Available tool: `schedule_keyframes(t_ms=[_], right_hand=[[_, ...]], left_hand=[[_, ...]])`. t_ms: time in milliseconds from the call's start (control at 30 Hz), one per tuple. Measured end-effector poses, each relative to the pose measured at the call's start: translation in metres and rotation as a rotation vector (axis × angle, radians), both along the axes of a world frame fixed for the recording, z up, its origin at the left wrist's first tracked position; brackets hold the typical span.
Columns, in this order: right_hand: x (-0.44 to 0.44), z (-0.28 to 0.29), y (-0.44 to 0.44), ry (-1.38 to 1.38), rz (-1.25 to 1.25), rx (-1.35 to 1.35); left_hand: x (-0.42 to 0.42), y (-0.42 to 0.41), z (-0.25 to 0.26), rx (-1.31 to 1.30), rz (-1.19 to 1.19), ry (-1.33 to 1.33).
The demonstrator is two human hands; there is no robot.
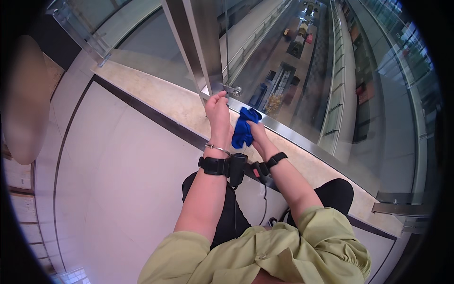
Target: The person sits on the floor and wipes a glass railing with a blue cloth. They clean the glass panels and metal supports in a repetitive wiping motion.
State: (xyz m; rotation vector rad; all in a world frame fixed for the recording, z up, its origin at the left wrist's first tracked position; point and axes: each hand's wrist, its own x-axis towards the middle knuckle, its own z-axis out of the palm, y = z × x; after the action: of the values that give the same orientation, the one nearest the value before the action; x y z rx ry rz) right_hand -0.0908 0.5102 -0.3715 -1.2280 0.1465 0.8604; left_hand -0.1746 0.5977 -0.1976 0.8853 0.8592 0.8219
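Note:
My right hand grips a bunched blue cloth just above the stone ledge, beside the metal channel at the foot of a glass panel. To its left, my left hand is raised with bent fingers close to the base of a metal post. Its fingertips are near a round metal glass clamp; whether they touch the post or the clamp cannot be told. No object shows in the left hand. Both wrists wear black straps with small devices, and a bracelet circles the left wrist.
A glass panel rises ahead, with a deep atrium and lower floors beyond it. The metal bottom channel runs down to the right. Pale floor tiles lie to the left. A cable hangs below the right wrist device.

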Motion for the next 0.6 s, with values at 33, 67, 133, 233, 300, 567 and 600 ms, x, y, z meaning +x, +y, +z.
schedule_keyframes(t_ms=[33,67,133,233,300,567,600], right_hand=[[-0.007,0.021,0.018,-0.032,0.038,0.065],[-0.005,0.022,0.035,0.016,0.051,0.154],[-0.001,0.017,0.063,0.136,0.026,0.294],[0.009,-0.006,0.075,0.323,-0.118,0.418],[0.012,-0.017,0.052,0.262,-0.010,0.526],[0.034,-0.065,-0.157,0.094,-0.461,0.259],[0.051,-0.092,-0.176,0.283,-0.241,0.561]], left_hand=[[-0.001,0.002,-0.004,-0.007,-0.002,0.023],[0.003,0.002,-0.008,0.008,0.002,0.019],[0.006,-0.001,-0.002,0.016,-0.021,0.059],[0.007,0.004,-0.012,0.063,-0.135,0.172],[0.007,0.006,-0.015,0.062,-0.147,0.196],[0.022,-0.002,-0.031,0.132,-0.292,0.162],[0.030,-0.011,-0.024,0.117,-0.329,0.155]])
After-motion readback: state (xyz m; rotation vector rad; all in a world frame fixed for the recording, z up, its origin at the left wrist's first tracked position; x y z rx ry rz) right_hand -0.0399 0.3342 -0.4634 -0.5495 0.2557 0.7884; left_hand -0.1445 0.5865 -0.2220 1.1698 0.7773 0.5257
